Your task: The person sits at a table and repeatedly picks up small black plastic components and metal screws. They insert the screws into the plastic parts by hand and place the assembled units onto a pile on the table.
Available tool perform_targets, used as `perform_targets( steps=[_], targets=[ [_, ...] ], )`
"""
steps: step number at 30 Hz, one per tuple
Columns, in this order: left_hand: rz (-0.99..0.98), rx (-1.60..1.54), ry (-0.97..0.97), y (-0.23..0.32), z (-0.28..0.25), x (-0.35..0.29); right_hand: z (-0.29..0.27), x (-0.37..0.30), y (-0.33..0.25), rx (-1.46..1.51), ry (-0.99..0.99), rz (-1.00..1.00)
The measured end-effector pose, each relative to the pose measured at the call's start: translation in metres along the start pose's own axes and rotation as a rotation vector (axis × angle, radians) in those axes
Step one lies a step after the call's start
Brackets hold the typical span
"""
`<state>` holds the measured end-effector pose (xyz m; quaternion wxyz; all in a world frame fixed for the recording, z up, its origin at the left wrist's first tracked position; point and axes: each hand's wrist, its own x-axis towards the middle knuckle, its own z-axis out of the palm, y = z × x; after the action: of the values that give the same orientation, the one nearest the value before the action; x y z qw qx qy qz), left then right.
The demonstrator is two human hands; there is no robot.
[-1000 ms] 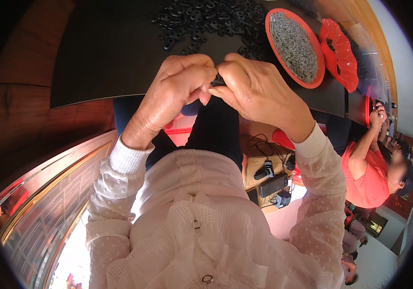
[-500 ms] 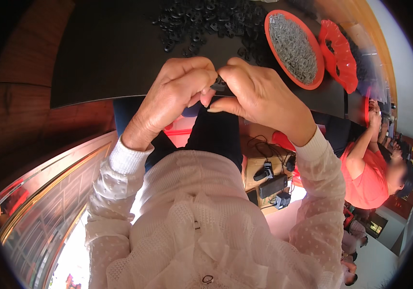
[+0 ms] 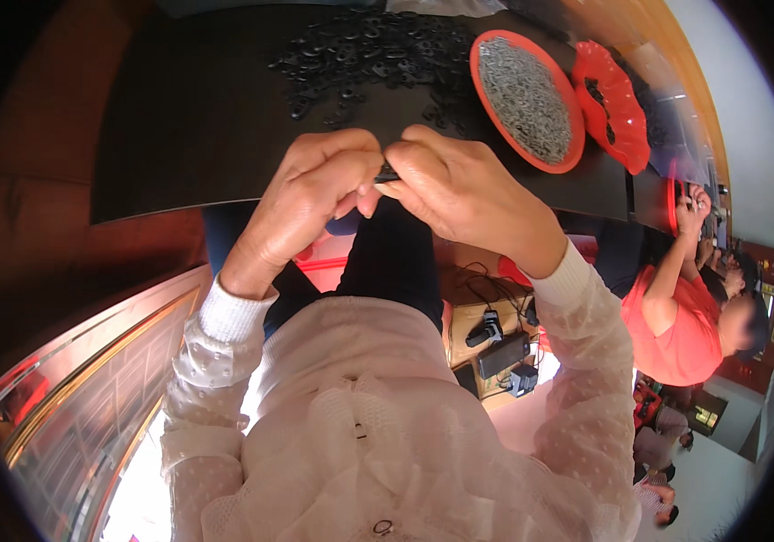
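Observation:
My left hand [image 3: 319,185] and my right hand [image 3: 459,185] meet above the near edge of the black table [image 3: 188,135]. Both are closed, pinching one small black part [image 3: 388,173] between them; most of it is hidden by the fingers. Beyond them lies a loose pile of small black plastic pieces [image 3: 378,54]. To the right of the pile stands a round orange-red bowl [image 3: 576,149] full of small grey metal pieces [image 3: 531,99]. Beside it is a red dish with a wavy rim [image 3: 626,135], with some black pieces in it.
At the right a person in a red shirt [image 3: 676,334] works at the same row of tables. Below the table, a cardboard box [image 3: 464,330] carries black adapters [image 3: 504,355] and cables. A clear plastic bag [image 3: 445,7] lies at the table's far edge.
My right thumb and fingers have closed in on the small black part, from a wider spread. The whole view has shifted slightly, with the bowl now a little further left.

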<state>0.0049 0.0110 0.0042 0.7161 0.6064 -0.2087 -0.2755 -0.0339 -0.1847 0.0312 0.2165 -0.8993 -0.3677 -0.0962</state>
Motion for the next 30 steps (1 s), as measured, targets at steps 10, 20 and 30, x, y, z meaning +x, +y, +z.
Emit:
perform_targets(
  steps=[10, 20, 30],
  targets=[
    [-0.057, 0.009, 0.058, 0.0, 0.005, 0.0, 0.0, 0.005, -0.01, -0.181, 0.022, 0.053],
    [0.009, 0.01, -0.007, 0.002, 0.003, -0.001, 0.007, -0.002, -0.003, -0.069, 0.149, 0.008],
    [-0.03, -0.056, 0.049, 0.006, 0.006, -0.001, 0.002, -0.003, -0.008, 0.467, 0.081, 0.349]
  ],
)
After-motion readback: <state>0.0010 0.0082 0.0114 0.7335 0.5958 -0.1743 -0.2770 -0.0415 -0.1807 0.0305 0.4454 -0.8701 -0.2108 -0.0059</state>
